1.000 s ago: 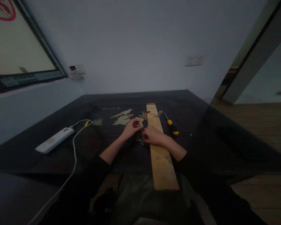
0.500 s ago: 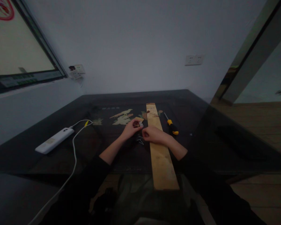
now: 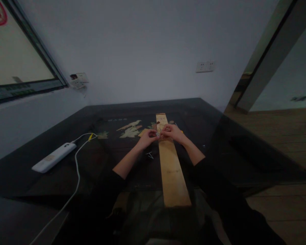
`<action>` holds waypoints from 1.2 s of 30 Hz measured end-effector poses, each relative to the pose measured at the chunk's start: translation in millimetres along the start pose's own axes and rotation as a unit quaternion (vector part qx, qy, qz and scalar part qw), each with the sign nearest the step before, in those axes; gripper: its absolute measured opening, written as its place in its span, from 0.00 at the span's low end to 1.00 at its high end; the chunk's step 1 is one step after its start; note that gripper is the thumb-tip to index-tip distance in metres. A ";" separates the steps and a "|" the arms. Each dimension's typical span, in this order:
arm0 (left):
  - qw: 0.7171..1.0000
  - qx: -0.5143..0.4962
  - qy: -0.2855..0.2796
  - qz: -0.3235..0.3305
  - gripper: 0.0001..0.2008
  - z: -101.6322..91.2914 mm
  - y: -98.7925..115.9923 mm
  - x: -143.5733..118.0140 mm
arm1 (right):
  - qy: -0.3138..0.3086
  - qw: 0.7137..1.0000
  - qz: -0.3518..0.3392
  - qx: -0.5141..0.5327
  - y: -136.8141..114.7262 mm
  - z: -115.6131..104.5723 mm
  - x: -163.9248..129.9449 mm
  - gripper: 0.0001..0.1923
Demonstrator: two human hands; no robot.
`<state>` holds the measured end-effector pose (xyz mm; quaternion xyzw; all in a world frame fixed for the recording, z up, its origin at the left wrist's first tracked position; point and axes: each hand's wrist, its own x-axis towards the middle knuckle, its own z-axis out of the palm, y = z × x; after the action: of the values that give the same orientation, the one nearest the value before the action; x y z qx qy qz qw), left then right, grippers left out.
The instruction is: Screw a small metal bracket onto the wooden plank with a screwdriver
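Fingertips (image 3: pixel 160 135) of both hands meet above the far part of the wooden plank (image 3: pixel 172 170), and they pinch a small pale metal piece (image 3: pixel 157 134) between them. I see my left hand (image 3: pixel 148 137) holding this piece from its side with thumb and forefinger closed on it, while my right hand (image 3: pixel 173 132) comes from the other side with its fingers curled and pressed to the same piece. If the right hand also holds something tiny of its own, I cannot tell; the light is too weak.

I judge the step in hand to be the placing of this small piece against the left edge of the plank, close to its far end. It is not yet lying flat on the wood.

A few small screws (image 3: pixel 150 155) lie on the dark table (image 3: pixel 219 143) just left of the plank, near my left wrist. My right hand hides most of what lies behind it. For the next move I need a steady hold with one hand, so the other is free to take a screw.
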<state>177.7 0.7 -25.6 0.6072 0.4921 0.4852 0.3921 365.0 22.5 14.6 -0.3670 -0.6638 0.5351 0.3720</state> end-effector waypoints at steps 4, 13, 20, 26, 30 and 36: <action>1.000 0.016 0.002 0.008 0.18 3.0 2.2 -1.4 | 0.048 0.998 0.010 0.045 -0.1 -2.8 0.7 0.11; 0.997 0.026 -0.067 0.033 0.21 -11.7 -7.8 -4.0 | 0.091 0.990 -0.011 0.106 3.4 -3.8 1.8 0.16; 0.994 0.050 -0.093 0.021 0.23 -10.2 -14.3 -3.9 | 0.084 0.992 -0.017 0.091 6.4 -5.3 3.5 0.14; 0.993 0.059 -0.102 0.024 0.23 -9.2 -18.3 -3.4 | 0.097 0.992 -0.016 0.077 7.5 -5.7 6.1 0.11; 0.993 0.046 -0.107 0.005 0.23 -6.7 -19.3 -3.4 | 0.106 0.992 0.000 0.064 8.8 -5.1 7.6 0.09; 0.992 0.034 -0.123 -0.008 0.23 -5.7 -14.1 -5.2 | 0.118 0.991 -0.005 0.064 9.4 -6.3 9.0 0.07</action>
<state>168.9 -1.4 -38.8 0.6711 0.4610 0.3864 0.4334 367.4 34.7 7.1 -0.3994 -0.5816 0.5276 0.4731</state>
